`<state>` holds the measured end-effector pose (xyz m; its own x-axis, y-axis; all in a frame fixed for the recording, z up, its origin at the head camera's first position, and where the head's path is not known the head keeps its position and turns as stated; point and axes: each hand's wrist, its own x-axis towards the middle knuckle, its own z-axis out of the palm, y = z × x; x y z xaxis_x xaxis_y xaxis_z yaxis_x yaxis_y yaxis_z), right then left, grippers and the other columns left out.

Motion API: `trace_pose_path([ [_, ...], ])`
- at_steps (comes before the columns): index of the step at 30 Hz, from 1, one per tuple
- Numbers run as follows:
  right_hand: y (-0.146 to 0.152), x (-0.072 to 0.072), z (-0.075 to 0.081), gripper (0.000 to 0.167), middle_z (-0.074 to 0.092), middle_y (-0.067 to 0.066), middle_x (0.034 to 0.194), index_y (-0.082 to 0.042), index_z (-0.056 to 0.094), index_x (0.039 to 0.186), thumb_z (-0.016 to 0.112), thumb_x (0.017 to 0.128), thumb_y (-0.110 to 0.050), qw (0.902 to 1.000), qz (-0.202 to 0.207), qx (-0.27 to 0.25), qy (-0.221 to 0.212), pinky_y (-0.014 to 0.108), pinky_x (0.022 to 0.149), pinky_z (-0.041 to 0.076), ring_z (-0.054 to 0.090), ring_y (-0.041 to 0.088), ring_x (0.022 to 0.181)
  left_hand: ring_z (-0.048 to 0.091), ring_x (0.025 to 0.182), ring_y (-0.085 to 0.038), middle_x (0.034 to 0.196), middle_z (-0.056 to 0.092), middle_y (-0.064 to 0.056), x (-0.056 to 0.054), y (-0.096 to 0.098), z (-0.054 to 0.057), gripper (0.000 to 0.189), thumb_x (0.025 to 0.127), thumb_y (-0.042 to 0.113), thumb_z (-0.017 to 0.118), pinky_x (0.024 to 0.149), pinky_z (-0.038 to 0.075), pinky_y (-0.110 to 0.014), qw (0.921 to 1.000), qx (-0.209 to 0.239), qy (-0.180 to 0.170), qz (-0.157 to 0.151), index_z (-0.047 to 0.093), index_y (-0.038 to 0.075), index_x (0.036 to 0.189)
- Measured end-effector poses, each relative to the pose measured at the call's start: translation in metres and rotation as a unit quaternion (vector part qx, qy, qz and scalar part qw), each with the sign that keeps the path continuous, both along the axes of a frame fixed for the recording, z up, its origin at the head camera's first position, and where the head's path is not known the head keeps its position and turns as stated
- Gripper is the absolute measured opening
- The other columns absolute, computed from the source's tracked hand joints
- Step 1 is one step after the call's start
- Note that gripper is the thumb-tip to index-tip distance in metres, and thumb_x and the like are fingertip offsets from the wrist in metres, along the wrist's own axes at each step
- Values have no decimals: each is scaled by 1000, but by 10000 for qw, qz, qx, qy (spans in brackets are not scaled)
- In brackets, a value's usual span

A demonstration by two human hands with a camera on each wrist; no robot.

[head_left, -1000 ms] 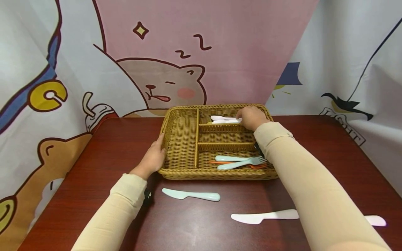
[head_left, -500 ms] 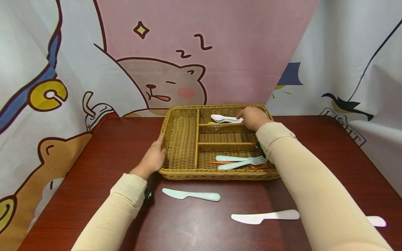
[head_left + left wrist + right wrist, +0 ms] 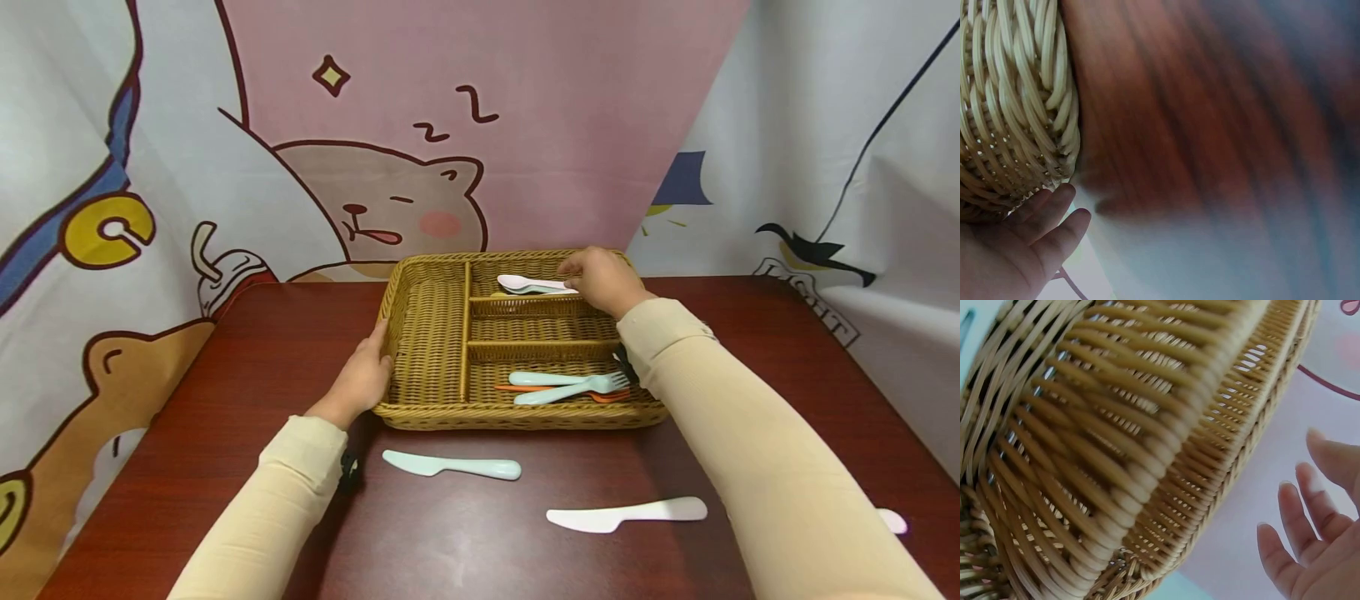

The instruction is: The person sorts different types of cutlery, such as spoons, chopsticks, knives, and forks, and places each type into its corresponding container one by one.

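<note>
A woven cutlery basket with divided compartments stands on the table. My left hand rests against its left side; in the left wrist view, the fingers lie extended along the wicker. Over the right end of the back compartment hovers my right hand. Its fingers are loosely spread and hold nothing in the right wrist view. Below it lie a pale pink spoon and a pale green spoon, their handle ends partly hidden by the hand. A mint fork and orange cutlery lie in the front compartment.
In front of the basket, a mint knife and a white knife lie on the dark red table. A pale handle pokes out past the right forearm. A patterned curtain hangs behind the table.
My right hand has let go of cutlery in the back compartment and risen slightly, fingers loosened. The spoons there have settled together. My left hand stays against the basket's side.
</note>
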<state>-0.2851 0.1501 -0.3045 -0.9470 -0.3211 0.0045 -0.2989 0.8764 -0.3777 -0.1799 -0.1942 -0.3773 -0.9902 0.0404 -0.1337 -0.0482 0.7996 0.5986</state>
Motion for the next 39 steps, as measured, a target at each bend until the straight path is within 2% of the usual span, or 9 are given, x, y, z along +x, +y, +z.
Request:
trace_pose_path([
  [7,-2,14,5,30,54,18,125,-6,64,125,61,95,-11,9982,-155,-585,45,50,90,47,56,36,112,28,138,-44,152,21,-31,-1,-1,0,61,102,9,32,112,25,-55,10000,5,-2,-23,4,6,156],
  [14,-8,25,11,32,55,18,123,-6,63,126,62,94,-11,9962,-26,-863,133,48,90,47,56,35,112,27,138,-44,153,20,-31,-1,-1,0,61,102,9,32,112,25,-55,10000,-21,-33,-24,3,6,156],
  [27,-20,53,13,36,57,16,125,-6,62,129,64,94,-13,9932,317,-1099,230,51,95,44,53,35,116,25,140,-43,154,18,-31,0,-1,0,61,102,9,32,113,24,-54,10000,-51,-11,-56,3,5,156],
  [39,-36,84,7,33,62,12,119,-7,67,122,68,90,-14,9900,601,-1250,270,46,94,47,58,31,111,24,140,-43,154,18,-31,-2,-2,0,60,102,9,31,113,23,-53,9999,-51,-5,-102,3,3,155],
])
